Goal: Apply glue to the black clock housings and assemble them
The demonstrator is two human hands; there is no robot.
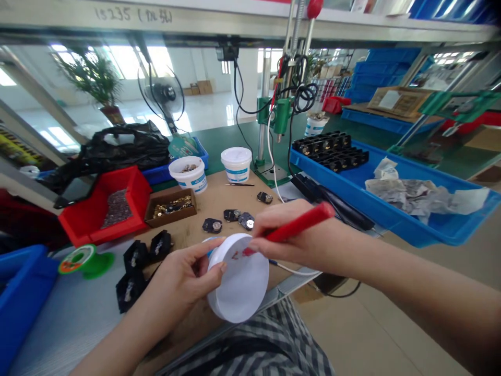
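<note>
My left hand (186, 277) grips a white plastic tub (245, 290) by its side, tilted so that its round white face, likely the lid, turns toward me. A bit of blue label shows behind my fingers. My right hand (291, 235) is closed around a red marker pen (303, 222), its tip at the upper part of the white face. Small red marks lie there beside the tip. Just beyond the tub are several small black parts with metal discs (212, 225). Black housings (135, 256) stand to the left of the tub.
Two white tubs (236, 164) stand farther back near a green drill-press-like stand (270, 175). On the left are a red bin (135, 190), a cardboard box of brass parts (170, 208) and a solder spool (86, 260). A large blue tray (422, 230) occupies the right.
</note>
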